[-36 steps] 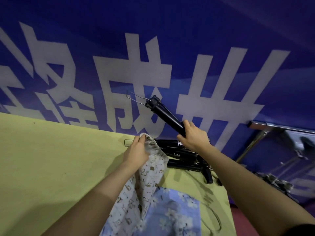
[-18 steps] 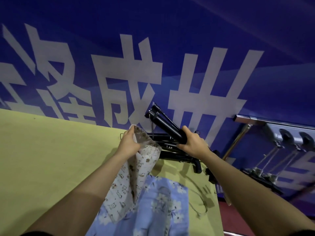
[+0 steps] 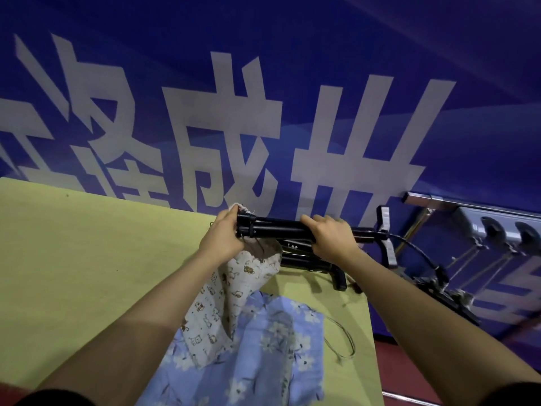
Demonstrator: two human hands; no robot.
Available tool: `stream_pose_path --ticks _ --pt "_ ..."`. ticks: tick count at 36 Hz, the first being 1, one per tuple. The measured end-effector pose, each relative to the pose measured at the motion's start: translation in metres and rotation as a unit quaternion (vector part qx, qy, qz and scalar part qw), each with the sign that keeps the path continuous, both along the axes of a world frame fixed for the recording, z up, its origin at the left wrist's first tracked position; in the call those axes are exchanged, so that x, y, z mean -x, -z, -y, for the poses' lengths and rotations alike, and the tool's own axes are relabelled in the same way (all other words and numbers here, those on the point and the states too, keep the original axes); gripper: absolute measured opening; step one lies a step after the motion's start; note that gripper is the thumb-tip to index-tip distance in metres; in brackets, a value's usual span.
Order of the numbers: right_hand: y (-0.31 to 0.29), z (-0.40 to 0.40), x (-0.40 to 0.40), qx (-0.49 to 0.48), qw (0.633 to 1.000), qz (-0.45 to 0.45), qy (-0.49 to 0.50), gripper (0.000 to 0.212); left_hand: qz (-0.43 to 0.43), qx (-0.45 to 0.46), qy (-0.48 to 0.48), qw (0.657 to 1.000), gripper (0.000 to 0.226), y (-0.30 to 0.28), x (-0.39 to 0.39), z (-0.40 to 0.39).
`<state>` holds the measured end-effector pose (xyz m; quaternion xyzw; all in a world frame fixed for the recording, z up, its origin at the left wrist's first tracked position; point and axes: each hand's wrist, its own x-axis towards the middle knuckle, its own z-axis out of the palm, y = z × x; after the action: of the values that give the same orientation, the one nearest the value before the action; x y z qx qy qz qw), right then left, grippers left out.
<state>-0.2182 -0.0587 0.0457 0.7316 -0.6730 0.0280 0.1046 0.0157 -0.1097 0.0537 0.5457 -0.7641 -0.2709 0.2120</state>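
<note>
My right hand (image 3: 330, 238) grips a black hand pump (image 3: 278, 228) round its barrel and holds it level above the table. Its grey T-handle (image 3: 388, 232) and hose point right. My left hand (image 3: 222, 238) holds up the mouth of a white cloth bag (image 3: 234, 285) printed with small animals, right at the pump's left end. The end of the pump sits at the bag's opening. The bag hangs down onto a blue flowered cloth bag (image 3: 263, 356) lying flat on the yellow-green table (image 3: 87, 273).
More black pumps (image 3: 310, 263) lie on the table behind the bag, near its right edge. A thin cord (image 3: 342, 338) trails beside the blue bag. A blue banner with large white characters (image 3: 222, 136) stands behind. A metal rack (image 3: 483, 230) is at the right.
My right hand has swung the pump down from a slant to level and brought its end to the mouth of the bag, which my left hand has kept lifted.
</note>
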Motion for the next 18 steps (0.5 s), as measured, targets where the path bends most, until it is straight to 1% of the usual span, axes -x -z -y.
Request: stream_pose_path --ticks 2,5,7,10,12,14,16,18 --pt "-0.005 0.001 -0.001 0.015 0.999 -0.028 -0.002 0.048 0.012 0.012 0.001 1.0 0.087 -0.002 0.001 -0.002" --pt "-0.009 0.003 -0.004 0.071 0.992 -0.099 -0.023 0.049 0.026 0.036 0.017 0.999 0.085 -0.005 0.005 -0.003" --pt "-0.011 0.006 -0.007 0.104 0.987 -0.119 -0.037 0.049 0.031 0.044 0.037 0.998 0.084 -0.008 0.01 -0.005" --pt "-0.018 0.011 -0.014 0.137 0.978 -0.141 -0.065 0.043 0.09 0.092 0.057 0.99 0.078 -0.011 0.02 -0.008" --pt "-0.024 0.016 -0.018 0.166 0.97 -0.148 -0.093 0.037 0.119 0.122 0.063 0.983 0.07 -0.012 0.026 -0.009" --pt "-0.031 0.022 -0.021 0.193 0.96 -0.158 -0.13 0.032 0.103 0.116 0.064 0.986 0.063 -0.012 0.032 -0.008" --pt "-0.039 0.028 -0.023 0.22 0.946 -0.159 -0.175 0.025 0.077 0.096 0.055 0.991 0.061 -0.013 0.038 -0.006" --pt "-0.044 0.032 -0.024 0.231 0.937 -0.159 -0.209 0.022 0.052 0.083 0.041 0.994 0.053 -0.015 0.043 -0.003"
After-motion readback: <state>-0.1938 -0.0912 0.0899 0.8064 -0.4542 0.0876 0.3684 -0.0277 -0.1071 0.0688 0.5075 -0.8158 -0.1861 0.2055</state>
